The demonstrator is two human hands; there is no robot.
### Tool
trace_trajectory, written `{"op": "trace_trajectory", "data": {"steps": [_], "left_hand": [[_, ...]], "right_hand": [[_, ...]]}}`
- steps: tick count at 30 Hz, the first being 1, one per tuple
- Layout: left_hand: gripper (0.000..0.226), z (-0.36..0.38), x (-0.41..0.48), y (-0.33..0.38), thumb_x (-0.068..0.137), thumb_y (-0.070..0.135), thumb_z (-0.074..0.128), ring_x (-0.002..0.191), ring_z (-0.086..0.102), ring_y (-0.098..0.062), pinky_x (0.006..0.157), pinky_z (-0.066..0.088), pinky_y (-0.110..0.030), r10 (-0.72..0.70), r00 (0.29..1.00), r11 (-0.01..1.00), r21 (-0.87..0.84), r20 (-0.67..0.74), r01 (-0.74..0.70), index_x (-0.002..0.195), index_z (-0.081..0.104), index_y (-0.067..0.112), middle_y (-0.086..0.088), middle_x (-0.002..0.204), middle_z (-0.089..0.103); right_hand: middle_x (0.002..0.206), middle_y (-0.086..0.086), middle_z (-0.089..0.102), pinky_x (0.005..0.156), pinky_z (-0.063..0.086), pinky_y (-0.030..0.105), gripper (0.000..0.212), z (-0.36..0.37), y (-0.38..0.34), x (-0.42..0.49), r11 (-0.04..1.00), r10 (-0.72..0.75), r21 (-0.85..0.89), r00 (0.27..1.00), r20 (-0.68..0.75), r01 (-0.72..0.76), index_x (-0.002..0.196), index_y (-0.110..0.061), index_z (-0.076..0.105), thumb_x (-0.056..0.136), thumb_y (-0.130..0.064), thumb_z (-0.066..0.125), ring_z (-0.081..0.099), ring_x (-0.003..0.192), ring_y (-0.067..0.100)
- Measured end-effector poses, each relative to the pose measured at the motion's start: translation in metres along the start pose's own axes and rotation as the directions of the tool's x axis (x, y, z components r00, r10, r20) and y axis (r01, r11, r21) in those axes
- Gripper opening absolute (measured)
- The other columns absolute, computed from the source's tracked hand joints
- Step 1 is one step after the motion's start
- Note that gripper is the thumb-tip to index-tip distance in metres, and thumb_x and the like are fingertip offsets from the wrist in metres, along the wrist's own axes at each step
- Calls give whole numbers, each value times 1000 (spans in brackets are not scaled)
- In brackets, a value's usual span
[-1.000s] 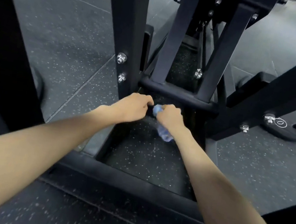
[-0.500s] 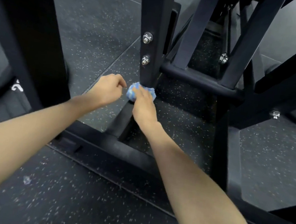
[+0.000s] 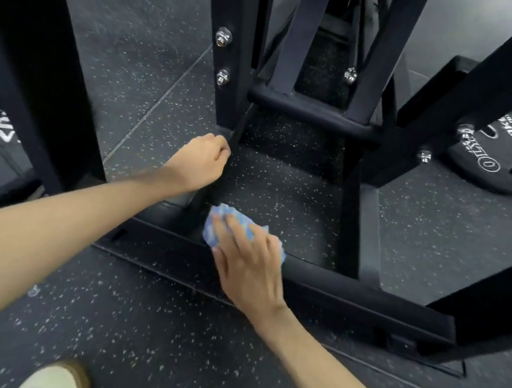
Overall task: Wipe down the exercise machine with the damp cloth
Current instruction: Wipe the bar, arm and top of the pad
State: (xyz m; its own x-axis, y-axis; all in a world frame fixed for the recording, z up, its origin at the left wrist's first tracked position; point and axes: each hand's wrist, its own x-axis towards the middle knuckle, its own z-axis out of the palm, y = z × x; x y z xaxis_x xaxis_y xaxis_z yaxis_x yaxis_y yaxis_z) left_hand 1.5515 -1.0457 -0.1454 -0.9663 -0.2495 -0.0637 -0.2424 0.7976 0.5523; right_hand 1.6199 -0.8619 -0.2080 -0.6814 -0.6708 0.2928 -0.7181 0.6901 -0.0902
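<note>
Right hand has dropped from the upright's foot to lower centre, fingers flat on blue cloth atop the base rail; left hand curled, empty; next, sweep rightward.

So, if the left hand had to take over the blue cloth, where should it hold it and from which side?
Probably the bunched left end of the blue cloth, coming from the left and above. That end sticks out past the right hand, whose fingers press the rest flat on the black base bar. The left hand is already on that side, curled and holding nothing.
</note>
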Motion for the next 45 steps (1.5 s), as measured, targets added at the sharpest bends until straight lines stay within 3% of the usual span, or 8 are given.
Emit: {"op": "trace_trajectory", "data": {"steps": [6,13,17,24,30,36,41,45], "left_hand": [[28,15,1,26,94,6,39,114,50,-28,97,36,-31,22,998,999,-41,63,-19,115,57,4,-14,120,54],[31,57,6,73,88,3,42,115,51,-27,102,38,-33,112,972,993,-43,205,-106,115,58,7,-12,122,53],[30,71,10,106,90,7,42,108,54,-25,98,44,-40,140,961,990,-61,238,-129,114,59,10,-9,121,54],[29,96,3,131,92,6,41,104,53,-20,87,41,-26,238,928,971,-106,285,-216,116,57,9,-8,123,50],[31,109,3,146,91,6,42,108,51,-21,91,41,-29,271,902,963,-92,337,-255,120,55,8,-9,125,50],[34,105,3,139,93,6,40,93,48,-14,79,37,-24,267,899,964,-92,346,-251,124,53,9,-7,122,50],[34,97,6,117,94,6,40,98,50,-16,84,39,-24,203,916,979,-44,346,-201,124,53,8,-9,126,50],[35,94,9,106,93,6,40,112,51,-21,88,38,-23,162,926,986,-21,340,-165,126,53,8,-9,129,50]], "right_hand": [[135,0,53,93,41,47,43,-2,23,-31,963,261,-43,961,-88,-265,136,-20,50,94,-28,45,52,117,31],[140,-7,47,98,39,39,50,0,22,-50,995,93,-16,991,-96,-95,139,-32,44,91,-19,48,49,124,21],[140,-1,49,97,40,43,49,-22,98,-117,941,326,-34,931,-165,-336,137,-23,49,89,-16,47,48,127,23],[119,6,66,90,45,45,41,-32,140,-116,569,788,85,513,-339,-818,115,-16,68,88,-18,37,62,102,32],[134,4,54,88,41,42,47,-30,118,-127,917,390,-50,915,-106,-396,132,-19,54,87,-12,43,56,112,26],[130,9,57,91,46,43,45,-56,183,-156,697,699,-59,695,-169,-715,124,-9,59,89,-12,31,53,120,32],[129,6,58,89,46,33,44,-27,144,-93,913,408,28,913,-22,-407,121,-13,61,84,-3,38,57,115,26],[118,9,65,68,48,35,34,-25,174,-25,904,428,-20,904,11,-428,105,-11,70,76,-2,55,66,95,33]]}}
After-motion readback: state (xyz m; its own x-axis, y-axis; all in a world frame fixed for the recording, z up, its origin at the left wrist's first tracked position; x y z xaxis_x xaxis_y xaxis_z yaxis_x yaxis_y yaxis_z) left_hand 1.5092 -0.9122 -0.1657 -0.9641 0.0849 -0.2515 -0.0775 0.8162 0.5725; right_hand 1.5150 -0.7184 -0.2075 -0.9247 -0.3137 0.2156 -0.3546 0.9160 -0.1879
